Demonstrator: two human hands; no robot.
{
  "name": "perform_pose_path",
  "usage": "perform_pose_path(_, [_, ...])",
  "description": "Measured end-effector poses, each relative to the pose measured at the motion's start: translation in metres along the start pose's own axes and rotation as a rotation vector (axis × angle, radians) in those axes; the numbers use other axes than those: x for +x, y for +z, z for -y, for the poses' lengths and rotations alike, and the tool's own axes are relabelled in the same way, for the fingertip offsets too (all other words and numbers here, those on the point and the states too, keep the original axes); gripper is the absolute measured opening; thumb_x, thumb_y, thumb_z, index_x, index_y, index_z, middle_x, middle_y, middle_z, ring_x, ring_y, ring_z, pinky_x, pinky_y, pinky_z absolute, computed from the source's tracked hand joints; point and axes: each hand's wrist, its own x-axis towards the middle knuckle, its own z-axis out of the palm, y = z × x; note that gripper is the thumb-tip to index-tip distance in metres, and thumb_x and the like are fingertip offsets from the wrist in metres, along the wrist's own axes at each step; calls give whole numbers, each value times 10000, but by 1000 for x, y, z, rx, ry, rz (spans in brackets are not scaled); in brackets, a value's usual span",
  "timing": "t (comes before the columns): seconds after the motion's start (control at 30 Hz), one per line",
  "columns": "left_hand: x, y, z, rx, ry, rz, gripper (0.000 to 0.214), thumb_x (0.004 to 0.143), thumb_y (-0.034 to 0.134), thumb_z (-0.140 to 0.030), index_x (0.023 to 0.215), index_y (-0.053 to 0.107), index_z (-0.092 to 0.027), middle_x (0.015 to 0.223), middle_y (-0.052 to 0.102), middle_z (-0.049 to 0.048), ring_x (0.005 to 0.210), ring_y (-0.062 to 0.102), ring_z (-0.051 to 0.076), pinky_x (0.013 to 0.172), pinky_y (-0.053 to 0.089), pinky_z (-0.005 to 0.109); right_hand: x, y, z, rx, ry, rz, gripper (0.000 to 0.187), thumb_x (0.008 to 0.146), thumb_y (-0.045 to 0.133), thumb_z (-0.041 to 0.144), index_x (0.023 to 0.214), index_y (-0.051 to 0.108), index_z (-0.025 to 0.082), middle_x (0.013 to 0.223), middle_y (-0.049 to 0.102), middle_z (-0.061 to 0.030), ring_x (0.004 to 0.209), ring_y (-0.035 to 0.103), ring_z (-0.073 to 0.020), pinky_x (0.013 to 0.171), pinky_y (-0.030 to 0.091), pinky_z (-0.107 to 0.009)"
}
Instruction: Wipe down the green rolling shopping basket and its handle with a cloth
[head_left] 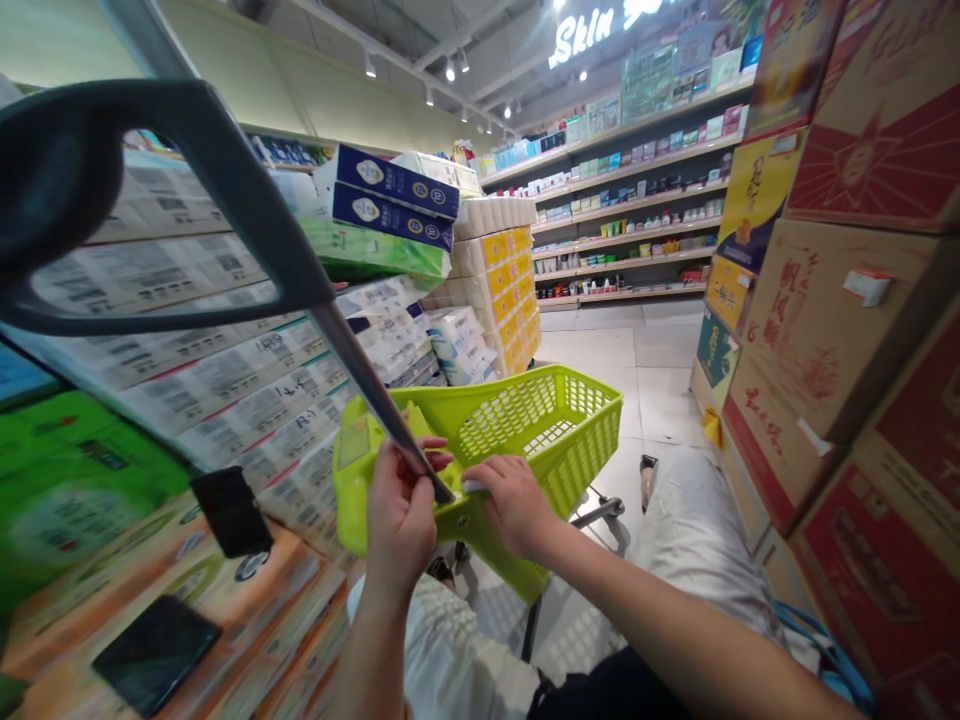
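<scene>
Reaching down to the upper left is a metal tube with a dark grey, loop-shaped handle. My left hand is closed around the tube's lower end, with its fingers behind the metal. Just below the hand, the tube meets the near edge of a lime green plastic shopping cart. My right hand is curled over that near edge, beside the tube's end. A small white bit shows at its fingertips, too small to name. Holes pattern the cart's basket walls, and a wheel shows beneath it.
Stacked paper packs stand close on the left, with a black phone and another dark device on orange packs. Cardboard cartons line the right side. Shelves of goods stand beyond the white tiled floor.
</scene>
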Motion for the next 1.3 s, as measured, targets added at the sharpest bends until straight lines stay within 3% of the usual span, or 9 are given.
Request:
perform_pose_path(0.13, [-23, 10, 7, 472, 337, -315, 746, 729, 553, -118, 1426, 290, -160, 1390, 397, 179, 1330, 368, 316, 1124, 284, 530, 0, 2, 2, 28, -73, 10, 419, 766, 510, 30, 1116, 583, 247, 1036, 609, -27, 978, 521, -189, 895, 357, -319])
perform_pose_path(0.2, [-38, 19, 9, 577, 462, -264, 723, 759, 522, -100, 1437, 284, -184, 1395, 384, 174, 1348, 348, 316, 1120, 294, 534, -4, 1, -13, -13, -32, -34, 435, 761, 499, 13, 1120, 584, 242, 1039, 609, -34, 986, 519, -192, 908, 353, -326])
perform_pose_path(0.27, [-49, 31, 13, 593, 500, -94, 672, 798, 455, -75, 1436, 299, -216, 1387, 406, 154, 1323, 394, 291, 1093, 351, 505, -8, 3, -29, -88, 46, -95, 428, 760, 492, 10, 1115, 590, 229, 1032, 609, -48, 985, 513, -207, 913, 352, -346])
perform_pose_path(0.37, [-56, 47, 24, 650, 451, 129, 690, 786, 411, -49, 1450, 291, -188, 1396, 419, 163, 1321, 406, 287, 1082, 376, 493, -10, 10, -40, -155, 104, -149, 350, 806, 488, 45, 1090, 604, 213, 1004, 612, -65, 966, 510, -222, 910, 362, -365])
perform_pose_path(0.47, [-53, 57, 38, 807, 386, 196, 730, 736, 445, -51, 1449, 311, -134, 1417, 416, 193, 1327, 393, 327, 1083, 364, 519, -7, 17, -36, -144, 34, -133, 244, 883, 469, 108, 1048, 618, 208, 957, 621, -70, 913, 518, -213, 878, 386, -349])
perform_pose_path(0.57, [-51, 58, 45, 939, 355, 206, 755, 737, 455, -66, 1468, 272, -116, 1410, 456, 187, 1312, 425, 311, 1095, 347, 501, -7, 13, -39, -125, -10, -96, 246, 887, 472, 117, 1061, 616, 214, 958, 622, -65, 908, 520, -206, 856, 388, -340])
perform_pose_path(0.73, [-51, 57, 42, 1063, 336, 246, 744, 759, 457, -83, 1474, 253, -95, 1234, 598, 161, 1188, 530, 275, 1064, 358, 460, -12, 2, -57, -157, 103, -137, 352, 799, 453, 30, 1047, 623, 214, 962, 606, -57, 943, 504, -209, 882, 364, -350])
perform_pose_path(1.03, [-53, 57, 51, 1142, 326, 205, 603, 778, 460, -118, 1380, 434, -102, 1154, 593, 157, 1101, 505, 315, 1025, 337, 494, -13, 9, -40, -132, 56, -87, 402, 764, 478, 28, 1095, 599, 221, 1015, 618, -54, 970, 503, -212, 905, 352, -348])
perform_pose_path(1.3, [-53, 52, 49, 1032, 316, 175, 593, 775, 466, -91, 1366, 438, -139, 1151, 605, 137, 1084, 526, 302, 1008, 347, 485, -11, 9, -29, -125, 83, -67, 358, 783, 454, 36, 1073, 595, 191, 993, 626, -75, 956, 523, -223, 895, 380, -374])
